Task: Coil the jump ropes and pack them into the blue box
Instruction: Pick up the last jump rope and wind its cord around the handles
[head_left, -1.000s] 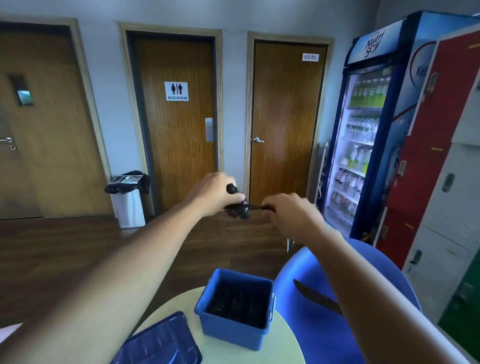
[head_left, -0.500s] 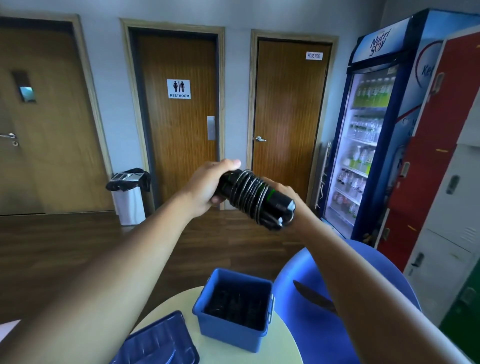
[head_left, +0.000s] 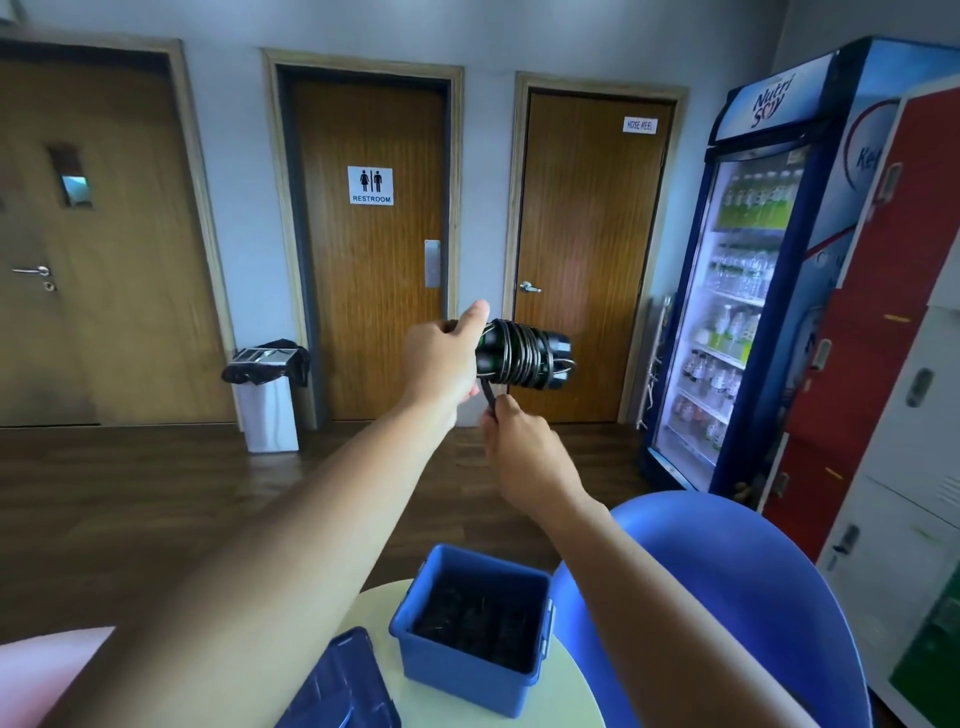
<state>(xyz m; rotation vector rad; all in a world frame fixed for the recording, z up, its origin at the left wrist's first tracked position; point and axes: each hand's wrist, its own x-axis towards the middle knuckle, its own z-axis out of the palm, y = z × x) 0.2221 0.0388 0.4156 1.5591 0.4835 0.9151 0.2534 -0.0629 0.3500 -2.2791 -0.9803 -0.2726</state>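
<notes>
A black jump rope (head_left: 522, 358) is wound in tight coils around its two black handles, held out at arm's length above the table. My left hand (head_left: 441, 358) grips the left end of the handles, thumb pointing up. Below the bundle, my right hand (head_left: 519, 447) pinches a short loose end of the rope that hangs from the coils. The open blue box (head_left: 470, 670) stands on the small round table (head_left: 569, 699) beneath my arms, with several dark coiled ropes inside.
The box's blue lid (head_left: 340, 686) lies on the table left of the box. A blue chair (head_left: 727, 582) stands to the right. A drinks fridge (head_left: 753, 270), lockers (head_left: 893, 364), three wooden doors and a bin (head_left: 267, 400) line the walls.
The bundle has swung level and shifted right. My right hand left the bundle's right end, dropped below it and took the loose rope end. My left hand kept its grip.
</notes>
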